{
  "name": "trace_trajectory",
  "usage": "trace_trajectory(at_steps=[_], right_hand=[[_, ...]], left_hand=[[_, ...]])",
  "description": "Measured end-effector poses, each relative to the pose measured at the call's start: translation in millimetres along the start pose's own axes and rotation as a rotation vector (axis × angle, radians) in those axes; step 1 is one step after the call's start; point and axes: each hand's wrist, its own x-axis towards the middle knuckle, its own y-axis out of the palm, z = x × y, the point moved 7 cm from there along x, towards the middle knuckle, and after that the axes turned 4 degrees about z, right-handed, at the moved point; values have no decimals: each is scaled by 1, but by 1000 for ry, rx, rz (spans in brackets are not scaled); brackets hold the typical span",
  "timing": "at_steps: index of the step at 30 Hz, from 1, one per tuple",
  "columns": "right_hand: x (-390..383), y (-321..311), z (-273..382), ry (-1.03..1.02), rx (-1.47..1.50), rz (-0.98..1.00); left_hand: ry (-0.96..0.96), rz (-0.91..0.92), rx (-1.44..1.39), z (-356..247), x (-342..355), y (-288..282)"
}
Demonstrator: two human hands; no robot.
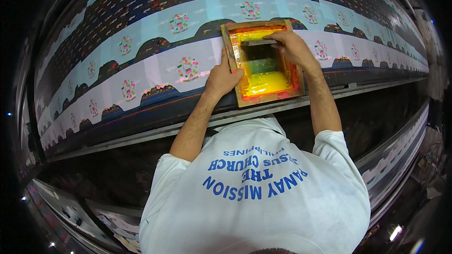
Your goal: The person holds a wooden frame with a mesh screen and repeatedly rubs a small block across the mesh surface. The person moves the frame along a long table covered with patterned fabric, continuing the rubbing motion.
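A wooden screen printing frame [295,91] lies over the near row of white fabric pieces, close to the table's front edge. Bright yellow and orange-red colour coats its inner border, around a dark mesh window [262,59]. My left hand [223,79] is closed on the frame's left side, thumb toward the inside and a finger stretched up along the wood. Inside the top part of the frame, my right hand [295,49] grips a squeegee [256,43], a narrow bar lying crosswise above the dark window. The fabric directly under the frame is hidden.
White fabric pieces [157,69] with small multicoloured round prints lie in a row along the long table. Pale blue printed pieces [207,13] form a row behind, with dark patterned ones farther back. A metal rail [155,129] runs along the near edge. Another table [400,160] stands at lower right.
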Motion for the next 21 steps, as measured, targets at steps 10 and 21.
trace_trajectory(at_steps=[10,21], right_hand=[[-13,23,-2,54,-76,-32],[-120,48,37,90,-33,-69]], left_hand=[[-13,67,35,-9,5,-8],[-44,69,-18,-9,10,-2]])
